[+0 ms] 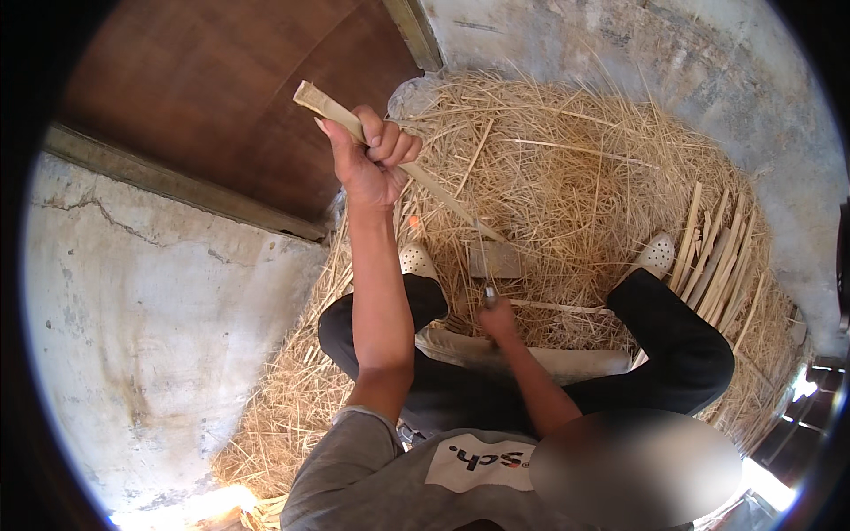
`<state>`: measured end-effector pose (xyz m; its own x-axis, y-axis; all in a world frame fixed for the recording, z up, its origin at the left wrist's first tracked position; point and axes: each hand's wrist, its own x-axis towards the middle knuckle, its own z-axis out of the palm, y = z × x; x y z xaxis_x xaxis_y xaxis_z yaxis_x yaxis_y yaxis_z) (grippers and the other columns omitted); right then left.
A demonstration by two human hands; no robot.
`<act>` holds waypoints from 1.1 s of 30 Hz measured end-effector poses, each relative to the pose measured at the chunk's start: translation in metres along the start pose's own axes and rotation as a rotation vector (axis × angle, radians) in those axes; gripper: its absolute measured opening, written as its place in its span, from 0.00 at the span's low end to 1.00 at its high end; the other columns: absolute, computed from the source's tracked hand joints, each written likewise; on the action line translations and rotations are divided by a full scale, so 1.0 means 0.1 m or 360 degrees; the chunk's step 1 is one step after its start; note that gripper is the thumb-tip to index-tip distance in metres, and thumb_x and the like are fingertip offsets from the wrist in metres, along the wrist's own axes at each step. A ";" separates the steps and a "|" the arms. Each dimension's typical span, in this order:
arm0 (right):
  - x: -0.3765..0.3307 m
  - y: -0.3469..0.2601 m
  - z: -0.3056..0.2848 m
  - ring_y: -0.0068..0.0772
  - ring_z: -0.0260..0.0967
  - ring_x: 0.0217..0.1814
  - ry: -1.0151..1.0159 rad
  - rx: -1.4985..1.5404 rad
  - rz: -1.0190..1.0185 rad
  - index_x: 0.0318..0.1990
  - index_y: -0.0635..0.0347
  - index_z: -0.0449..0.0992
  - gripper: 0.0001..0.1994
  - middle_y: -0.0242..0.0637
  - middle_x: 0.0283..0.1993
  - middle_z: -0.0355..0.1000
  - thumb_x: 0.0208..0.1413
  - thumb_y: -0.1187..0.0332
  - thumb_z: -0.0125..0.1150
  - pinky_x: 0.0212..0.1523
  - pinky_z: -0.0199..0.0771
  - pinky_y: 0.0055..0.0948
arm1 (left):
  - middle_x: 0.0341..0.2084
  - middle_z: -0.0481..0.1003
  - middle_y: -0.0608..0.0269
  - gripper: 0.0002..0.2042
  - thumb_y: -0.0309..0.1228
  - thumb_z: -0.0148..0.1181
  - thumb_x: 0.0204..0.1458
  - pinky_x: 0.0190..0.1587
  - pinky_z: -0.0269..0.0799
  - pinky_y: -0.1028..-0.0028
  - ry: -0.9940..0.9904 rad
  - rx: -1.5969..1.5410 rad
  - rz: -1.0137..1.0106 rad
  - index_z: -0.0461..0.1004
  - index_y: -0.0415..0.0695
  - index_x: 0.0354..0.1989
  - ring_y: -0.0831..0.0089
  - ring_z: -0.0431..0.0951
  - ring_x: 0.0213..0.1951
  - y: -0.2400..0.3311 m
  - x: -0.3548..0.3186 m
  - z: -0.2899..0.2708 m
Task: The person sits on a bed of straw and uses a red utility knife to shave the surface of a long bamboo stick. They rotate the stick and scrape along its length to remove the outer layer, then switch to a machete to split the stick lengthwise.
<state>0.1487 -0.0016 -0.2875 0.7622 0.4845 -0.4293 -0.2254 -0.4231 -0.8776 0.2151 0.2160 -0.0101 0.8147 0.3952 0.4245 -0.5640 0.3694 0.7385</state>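
My left hand (376,159) is raised and wrapped round a long, pale, squared wooden stick (443,196). The stick slants from its thick upper end down to the right, its lower tip close above a small flat wooden block (496,261) on the straw. Low in front of my lap, my right hand (498,320) is closed on the handle of a knife (490,296). Its thin blade points away from me and looks to cross or meet the stick's lower part; whether they touch I cannot tell.
Straw and shavings (567,190) cover the floor. A bundle of split sticks (717,257) lies at the right beside my clog (655,255). Near my lap lies a pale log-like piece (584,361). A brown door panel (239,97) and concrete walls (142,301) stand around.
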 end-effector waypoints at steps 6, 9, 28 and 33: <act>-0.19 -0.49 -0.24 0.31 0.60 0.18 -0.0075 0.0168 -0.0022 0.23 0.65 0.68 0.05 0.40 0.16 0.64 0.46 0.74 0.54 0.24 0.63 0.37 | 0.11 0.45 0.78 0.29 0.66 0.46 0.51 0.22 0.43 0.78 -0.0090 -0.0054 0.0073 0.54 0.51 0.21 0.82 0.42 0.15 -0.04 0.00 -0.04; -0.32 -0.73 -0.17 0.32 0.60 0.18 0.0020 0.0190 -0.0441 0.23 0.65 0.68 0.06 0.39 0.16 0.64 0.45 0.73 0.56 0.23 0.63 0.37 | 0.11 0.45 0.78 0.28 0.64 0.47 0.52 0.22 0.43 0.78 -0.0040 -0.0035 0.0008 0.54 0.51 0.21 0.82 0.42 0.15 -0.09 0.03 0.07; 0.35 1.04 -0.21 0.46 0.72 0.27 0.0117 -0.0520 -0.0112 0.31 0.68 0.72 0.14 0.43 0.21 0.71 0.44 0.64 0.63 0.31 0.69 0.43 | 0.11 0.45 0.77 0.26 0.62 0.49 0.54 0.21 0.45 0.78 0.0101 -0.0080 0.0061 0.55 0.51 0.20 0.82 0.42 0.15 -0.07 0.14 -0.04; 0.34 0.86 -0.30 0.46 0.73 0.28 -0.0023 -0.0325 0.0151 0.34 0.69 0.72 0.16 0.47 0.25 0.73 0.45 0.62 0.63 0.31 0.69 0.45 | 0.10 0.45 0.76 0.25 0.59 0.45 0.57 0.21 0.44 0.78 0.0216 -0.0129 0.0125 0.56 0.50 0.21 0.82 0.43 0.14 -0.05 0.17 -0.06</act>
<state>0.1737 -0.0447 -0.3714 0.7345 0.4455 -0.5120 -0.1667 -0.6129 -0.7724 0.2313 0.2261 -0.0098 0.7449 0.5336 0.4006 -0.6389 0.3972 0.6588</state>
